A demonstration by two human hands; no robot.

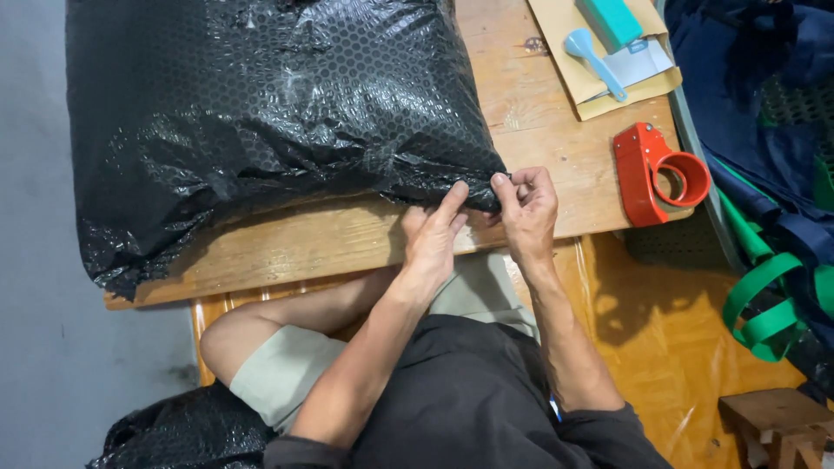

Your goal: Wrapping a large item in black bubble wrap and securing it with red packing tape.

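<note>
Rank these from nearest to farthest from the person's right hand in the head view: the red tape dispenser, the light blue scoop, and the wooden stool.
From the right hand:
1. Red tape dispenser, just to its right on the wooden table.
2. Light blue scoop, up near the table's far right corner on a brown envelope.
3. Wooden stool, on the floor at lower right.

- Two hands: left hand (432, 239), right hand (528, 208)
- One large black bubble-wrap package (269, 113)
- One red tape dispenser (656, 172)
- One brown envelope (599, 82)
- One light-blue scoop (592, 57)
- One wooden tabletop (539, 122)
- One wooden stool (777, 421)
</note>
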